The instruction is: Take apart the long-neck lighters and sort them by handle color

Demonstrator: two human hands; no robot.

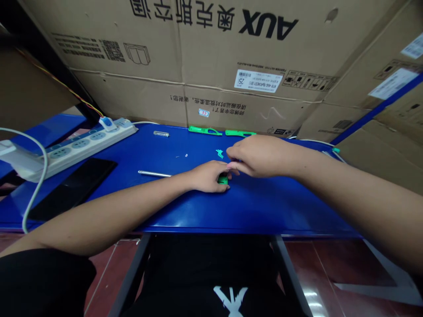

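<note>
My left hand (211, 176) lies low over the blue table, its fingers closed around a small green plastic part (223, 180) that shows between thumb and fingers. Right beside it, the thumb and fingers of my right hand (246, 156) are pinched together at the left fingertips. What they pinch is hidden or too small to make out. A teal-green plastic piece (220, 153) lies just behind my hands. Two long green plastic shells (205, 130) rest farther back, against the cardboard. A slim metal tube (153, 174) is left of my left hand, its right end hidden.
A small clear cylinder (161, 134) and a tiny white bit (186, 155) lie on the blue table (198, 215). At the left are a black phone (74, 187) and a white power strip (82, 143) with a cable. Cardboard (148, 97) walls the back and right.
</note>
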